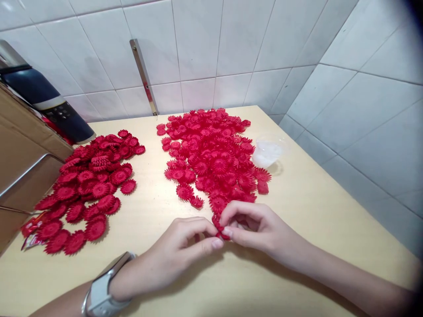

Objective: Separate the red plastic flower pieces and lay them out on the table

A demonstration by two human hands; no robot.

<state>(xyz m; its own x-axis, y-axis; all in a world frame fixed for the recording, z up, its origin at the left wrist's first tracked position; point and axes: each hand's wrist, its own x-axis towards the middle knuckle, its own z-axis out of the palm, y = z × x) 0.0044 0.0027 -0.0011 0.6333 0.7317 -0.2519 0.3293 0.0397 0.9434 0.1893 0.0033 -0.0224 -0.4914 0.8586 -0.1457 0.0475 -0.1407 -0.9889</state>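
Note:
Between my two hands, low in the middle of the view, is a small red fringed flower-shaped piece [217, 221]. My left hand [185, 244] pinches its lower left edge between thumb and forefinger. From the other side my right hand [249, 224] grips it, with the fingers curled over and partly hiding it. Just beyond my fingertips lies a large heap of similar red fringed pieces [220, 165], its near end touching the held piece. A second pile of red round fringed pieces [99, 189] spreads out at the left.
A dark bottle [49, 94] leans beside a cardboard box [26, 145] at the far left. A clear plastic container [267, 152] sits right of the large heap. Red wrappers [33, 226] lie by the left pile. Tiled walls [198, 39] border the table [313, 198].

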